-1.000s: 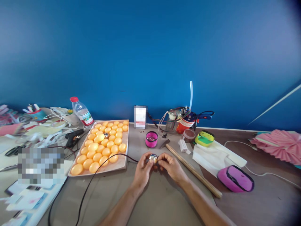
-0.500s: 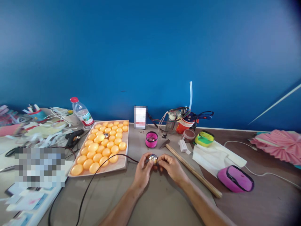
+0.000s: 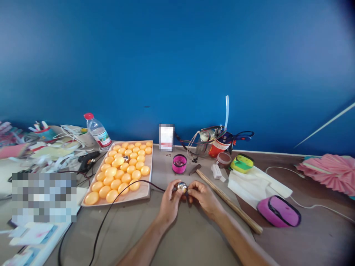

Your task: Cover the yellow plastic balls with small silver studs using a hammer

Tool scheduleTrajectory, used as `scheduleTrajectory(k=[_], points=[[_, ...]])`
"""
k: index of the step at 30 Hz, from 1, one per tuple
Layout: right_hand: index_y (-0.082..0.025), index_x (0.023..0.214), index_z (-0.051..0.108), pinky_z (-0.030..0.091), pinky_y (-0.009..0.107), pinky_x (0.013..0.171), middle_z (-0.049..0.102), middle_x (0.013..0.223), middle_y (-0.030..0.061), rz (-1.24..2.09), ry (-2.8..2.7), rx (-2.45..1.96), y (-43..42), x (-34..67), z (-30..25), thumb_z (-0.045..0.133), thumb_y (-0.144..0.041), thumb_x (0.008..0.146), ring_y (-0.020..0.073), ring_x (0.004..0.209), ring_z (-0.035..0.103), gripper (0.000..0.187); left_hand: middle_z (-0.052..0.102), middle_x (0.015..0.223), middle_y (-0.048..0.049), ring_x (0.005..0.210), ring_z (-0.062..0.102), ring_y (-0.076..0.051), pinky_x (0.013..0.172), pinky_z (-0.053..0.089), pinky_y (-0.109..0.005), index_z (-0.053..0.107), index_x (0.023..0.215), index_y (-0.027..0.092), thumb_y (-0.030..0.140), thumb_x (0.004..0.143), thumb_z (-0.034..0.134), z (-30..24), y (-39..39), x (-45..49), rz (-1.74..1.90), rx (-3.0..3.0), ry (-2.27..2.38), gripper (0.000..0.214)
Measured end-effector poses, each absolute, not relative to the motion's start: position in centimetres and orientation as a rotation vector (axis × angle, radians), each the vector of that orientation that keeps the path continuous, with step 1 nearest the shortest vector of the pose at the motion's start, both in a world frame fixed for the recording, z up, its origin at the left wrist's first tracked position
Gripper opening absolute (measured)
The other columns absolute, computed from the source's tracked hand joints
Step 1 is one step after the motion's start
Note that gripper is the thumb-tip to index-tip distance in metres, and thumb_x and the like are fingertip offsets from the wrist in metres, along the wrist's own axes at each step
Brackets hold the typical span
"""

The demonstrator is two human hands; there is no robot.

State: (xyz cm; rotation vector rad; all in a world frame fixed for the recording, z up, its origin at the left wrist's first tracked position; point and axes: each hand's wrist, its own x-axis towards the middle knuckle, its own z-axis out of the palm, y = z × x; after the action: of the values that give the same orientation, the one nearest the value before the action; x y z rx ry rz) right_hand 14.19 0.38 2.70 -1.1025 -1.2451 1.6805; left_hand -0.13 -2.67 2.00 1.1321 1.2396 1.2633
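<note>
A small shiny silver metal ball [image 3: 182, 186] is held over the middle of the table, near its front. My left hand [image 3: 171, 201] is closed round its left side, the thumb pressed on its face. At the ball's right edge, the fingers of my right hand [image 3: 202, 195] are pinched together; whatever sits between them is too small to make out. A black cable [image 3: 149, 183] runs from the left up to my left hand, where its end is hidden. Just beyond my hands stands a pink round container [image 3: 179, 164] with small metallic bits inside.
To the left lies a tray [image 3: 146, 194] of orange balls with one silver piece among them. A hammer [image 3: 230, 201] lies right of my hands. Farther right are white paper [image 3: 249, 186], a yellow-green container [image 3: 242, 163] and a pink case [image 3: 279, 210]. A bottle [image 3: 98, 135] stands back left.
The whole view has shifted very slightly. Both hands keep the silver ball in nearly the same place and grip.
</note>
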Motion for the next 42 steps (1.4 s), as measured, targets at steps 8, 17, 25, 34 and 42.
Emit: scheduleTrajectory(k=[8,17,25,34,42], points=[[-0.020,0.067,0.049,0.040,0.024,0.049,0.057,0.048,-0.0046,1.544,-1.354,-1.205,0.5,13.9,2.8,0.056,-0.030,0.072,0.0115,0.045,0.051,0.014,0.065,0.096,-0.0065,0.086,0.059,-0.019,0.080,0.046,-0.032,0.058,0.104,0.019,0.041,0.077,0.057,2.4,-2.8,-0.1,1.296,1.169,1.296,0.035],[-0.021,0.067,0.047,0.038,0.023,0.044,0.052,0.047,-0.0055,1.569,-1.307,-1.163,0.7,13.9,2.4,0.059,-0.036,0.072,0.0114,0.043,0.048,0.020,0.062,0.086,-0.0057,0.065,0.059,-0.016,0.065,0.048,-0.031,0.056,0.103,0.017,0.045,0.075,0.061,1.9,-2.6,0.2,1.304,0.975,1.104,0.040],[-0.020,0.074,0.053,0.039,0.025,0.051,0.050,0.053,-0.0031,1.185,-1.426,-1.223,2.0,15.9,1.9,0.055,-0.036,0.075,0.0135,0.050,0.048,0.017,0.061,0.078,-0.0021,0.060,0.059,-0.014,0.061,0.047,-0.029,0.055,0.107,0.019,0.037,0.070,0.067,2.7,-2.1,0.0,1.375,0.526,0.869,0.043],[-0.019,0.082,0.057,0.043,0.029,0.070,0.057,0.082,0.0058,0.730,-2.004,-1.148,0.7,14.7,1.4,0.044,-0.014,0.081,0.0180,0.078,0.054,0.014,0.058,0.080,0.0008,0.059,0.057,-0.009,0.062,0.046,-0.026,0.053,0.104,0.020,0.034,0.070,0.070,3.0,-2.2,-0.1,1.379,0.518,0.868,0.041],[-0.018,0.081,0.057,0.042,0.029,0.070,0.057,0.080,0.0054,0.680,-2.069,-1.137,0.9,14.8,1.3,0.044,-0.012,0.082,0.0178,0.078,0.054,0.014,0.056,0.077,0.0016,0.054,0.054,-0.008,0.052,0.044,-0.023,0.052,0.100,0.019,0.037,0.072,0.067,2.8,-2.3,0.0,1.344,0.619,0.921,0.037]])
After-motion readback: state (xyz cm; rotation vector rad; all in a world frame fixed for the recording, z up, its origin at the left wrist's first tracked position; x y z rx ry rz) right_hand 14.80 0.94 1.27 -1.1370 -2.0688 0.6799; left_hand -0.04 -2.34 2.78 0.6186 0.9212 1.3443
